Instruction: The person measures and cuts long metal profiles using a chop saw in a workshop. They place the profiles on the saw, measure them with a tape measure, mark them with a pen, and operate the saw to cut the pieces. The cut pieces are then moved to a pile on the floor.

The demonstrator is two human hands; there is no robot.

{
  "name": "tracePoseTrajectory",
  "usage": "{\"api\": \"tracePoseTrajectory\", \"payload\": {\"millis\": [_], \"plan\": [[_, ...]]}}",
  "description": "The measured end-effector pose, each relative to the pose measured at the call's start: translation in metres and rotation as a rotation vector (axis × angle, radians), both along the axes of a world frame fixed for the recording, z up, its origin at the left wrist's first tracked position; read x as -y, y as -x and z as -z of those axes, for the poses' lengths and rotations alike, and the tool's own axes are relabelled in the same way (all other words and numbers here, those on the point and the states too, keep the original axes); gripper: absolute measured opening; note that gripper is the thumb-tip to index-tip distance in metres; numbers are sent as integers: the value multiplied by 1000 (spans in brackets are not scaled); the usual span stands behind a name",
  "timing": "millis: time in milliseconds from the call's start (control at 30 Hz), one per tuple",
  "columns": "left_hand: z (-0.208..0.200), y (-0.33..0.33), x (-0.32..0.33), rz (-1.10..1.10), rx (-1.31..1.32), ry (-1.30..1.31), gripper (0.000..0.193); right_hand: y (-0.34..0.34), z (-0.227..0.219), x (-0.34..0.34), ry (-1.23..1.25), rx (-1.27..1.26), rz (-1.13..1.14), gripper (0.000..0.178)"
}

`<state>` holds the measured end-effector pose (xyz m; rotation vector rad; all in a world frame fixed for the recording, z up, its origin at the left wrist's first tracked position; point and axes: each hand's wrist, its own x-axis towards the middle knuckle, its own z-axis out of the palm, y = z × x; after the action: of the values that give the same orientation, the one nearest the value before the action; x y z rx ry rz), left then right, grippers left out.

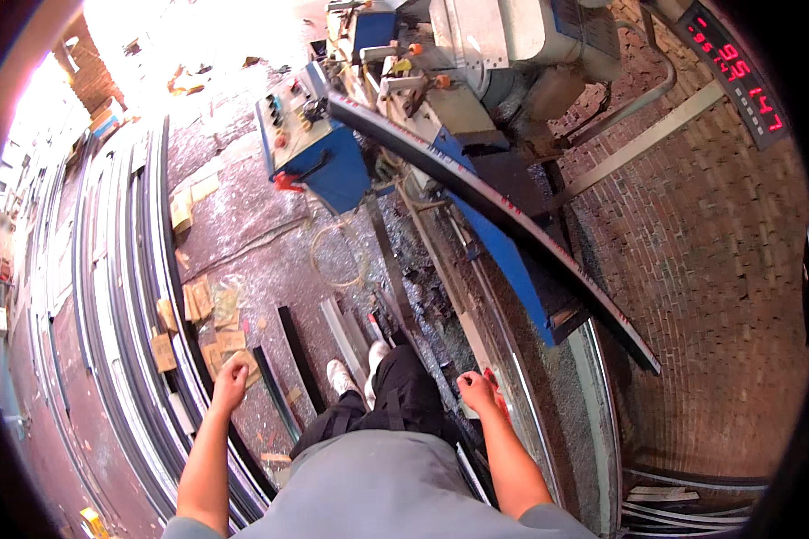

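Note:
My left hand (pixel 231 384) is curled into a loose fist, with nothing visible in it. It hangs above the floor beside long metal profiles (pixel 164 269) and scraps of brown cardboard (pixel 231 340). On the other side, my right hand (pixel 476 393) has its fingers curled in, and no object shows in its grip. Something red (pixel 502 406) shows right behind that hand, too small to name; whether they touch I cannot tell. The nearest long piece to that hand is a narrow metal rail (pixel 526 413).
Ahead stands a machine with a blue control box (pixel 328 166). A long dark bar with a marked scale (pixel 503 211) slants across to the right. A red digital display (pixel 733 72) hangs at the brick wall (pixel 692 234). Short dark profiles (pixel 301 355) lie near my white shoes (pixel 342 377).

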<state>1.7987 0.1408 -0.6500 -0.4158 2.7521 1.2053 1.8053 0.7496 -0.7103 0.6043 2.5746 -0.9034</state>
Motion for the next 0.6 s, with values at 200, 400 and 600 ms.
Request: {"api": "tracePoseTrajectory", "payload": {"millis": [200, 400, 600], "plan": [[43, -62, -22, 148, 599, 16, 35, 147, 7, 30, -198, -156, -106, 37], [-4, -98, -45, -19, 681, -101, 36, 292, 45, 35, -424, -208, -4, 48], [-2, -107, -40, -203, 739, -98, 30, 378, 84, 36, -257, 251, 161, 74]]}}
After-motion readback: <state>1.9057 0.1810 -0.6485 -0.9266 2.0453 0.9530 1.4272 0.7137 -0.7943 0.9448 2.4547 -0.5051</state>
